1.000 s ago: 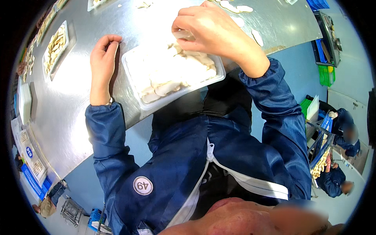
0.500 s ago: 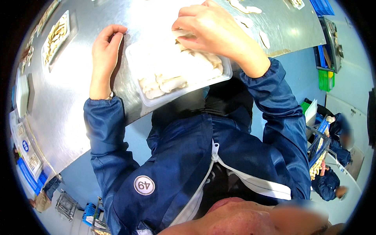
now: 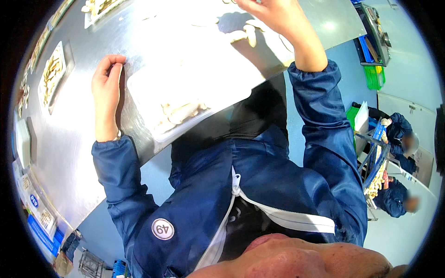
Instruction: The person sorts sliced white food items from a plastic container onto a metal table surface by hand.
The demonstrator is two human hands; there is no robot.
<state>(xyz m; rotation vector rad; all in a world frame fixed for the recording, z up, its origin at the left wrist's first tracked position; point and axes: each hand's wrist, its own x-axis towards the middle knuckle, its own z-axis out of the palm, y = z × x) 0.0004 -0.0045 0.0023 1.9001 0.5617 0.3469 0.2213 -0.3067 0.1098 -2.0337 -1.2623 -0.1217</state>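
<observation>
One tray (filled, white) near left hand

Table glossy metal; nearest tray smooth plastic; jacket shiny cloth.

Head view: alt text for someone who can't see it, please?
A person's right hand, partly out of frame, is near loose pale pieces on a metal table. The left hand is beside a plastic tray of similar pieces, partly lost in glare.
</observation>
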